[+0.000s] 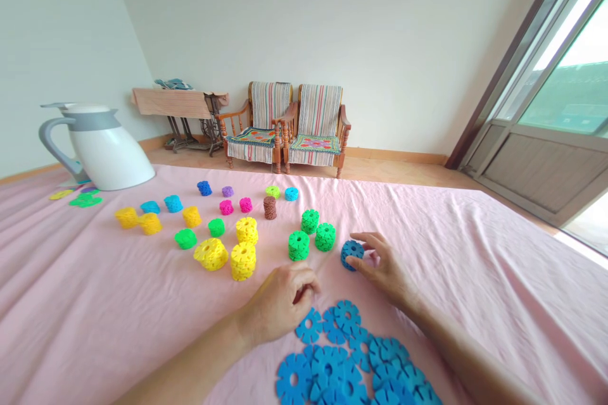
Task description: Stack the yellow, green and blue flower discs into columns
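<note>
My right hand (382,266) has its thumb and fingers around a stack of dark blue notched discs (352,254) standing on the pink cloth. Curled loosely, my left hand (287,297) rests on the cloth; whether anything lies within its fingers is hidden. Just below and right of it, loose blue discs (327,364) lie in an overlapping heap at the near edge. Green stacks (299,245) stand left of the blue stack, and tall yellow stacks (243,261) are farther left.
Smaller stacks in orange (191,216), pink (227,207), brown (270,207) and other colours stand farther back. A white jug (114,152) is at the back left, beside flat green discs (85,199). Two chairs (316,133) stand beyond the pink-covered surface (427,221).
</note>
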{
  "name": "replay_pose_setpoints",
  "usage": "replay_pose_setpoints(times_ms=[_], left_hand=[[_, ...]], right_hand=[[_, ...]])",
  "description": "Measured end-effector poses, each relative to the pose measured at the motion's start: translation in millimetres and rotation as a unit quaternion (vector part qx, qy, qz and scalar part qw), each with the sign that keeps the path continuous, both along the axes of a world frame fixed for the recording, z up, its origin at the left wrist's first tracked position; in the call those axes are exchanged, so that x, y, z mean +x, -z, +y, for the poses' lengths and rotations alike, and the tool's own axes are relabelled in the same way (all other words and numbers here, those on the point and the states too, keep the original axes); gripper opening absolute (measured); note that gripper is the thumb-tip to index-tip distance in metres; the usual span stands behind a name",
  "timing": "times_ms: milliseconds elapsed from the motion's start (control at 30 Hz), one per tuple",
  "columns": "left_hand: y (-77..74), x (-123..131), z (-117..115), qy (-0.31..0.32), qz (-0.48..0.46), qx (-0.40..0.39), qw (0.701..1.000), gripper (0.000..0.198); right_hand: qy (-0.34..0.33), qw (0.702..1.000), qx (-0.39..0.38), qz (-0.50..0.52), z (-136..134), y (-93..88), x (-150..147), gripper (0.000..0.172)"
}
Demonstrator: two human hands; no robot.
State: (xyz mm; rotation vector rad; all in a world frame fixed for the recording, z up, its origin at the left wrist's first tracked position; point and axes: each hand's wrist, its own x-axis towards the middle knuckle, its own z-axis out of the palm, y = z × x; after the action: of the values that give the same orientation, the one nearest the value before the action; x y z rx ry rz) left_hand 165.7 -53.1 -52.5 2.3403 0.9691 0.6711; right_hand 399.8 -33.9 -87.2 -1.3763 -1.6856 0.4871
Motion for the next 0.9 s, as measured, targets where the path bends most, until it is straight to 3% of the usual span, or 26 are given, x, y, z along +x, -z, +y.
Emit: replay_pose_setpoints(times_ms=[100,167,267,333,433,733,900], left_hand=[[0.2,0,0,0.003,0.0,0.0,1.0,0.029],[0.2,0,1,0.005,0.001,-0.001,1.0,0.029],[-0.3,0,1,0.009,0.002,-0.003,1.0,0.031],[-1.0,0,1,0.011,0.003,-0.001,1.0,0.032],[-2.1,1,1,0.01,0.005,0.003,1.0,0.032],[0.0,1,1,-0.001,0.008,0.006,1.0,0.03],[0.1,1,1,0.003,0.005,0.007,1.0,0.031]], right_hand=[[0.02,0.999,0.025,-0.004,-6,-12.0,1,0.037],[0.016,0.999,0.035,-0.02,-15,-26.5,2,0.025],[-0.122,0.989,-0.029,-0.076,-34,-50.3,2,0.007],[-0.219,0.964,-0.096,-0.12,-46,-61.6,0,0.02],[-0.287,0.931,-0.147,-0.171,-58,-67.7,-2,0.043],[-0.318,0.915,-0.147,-0.201,-55,-64.7,-6,0.038],[-0.288,0.914,-0.114,-0.261,-65,-68.9,-13,0.034]])
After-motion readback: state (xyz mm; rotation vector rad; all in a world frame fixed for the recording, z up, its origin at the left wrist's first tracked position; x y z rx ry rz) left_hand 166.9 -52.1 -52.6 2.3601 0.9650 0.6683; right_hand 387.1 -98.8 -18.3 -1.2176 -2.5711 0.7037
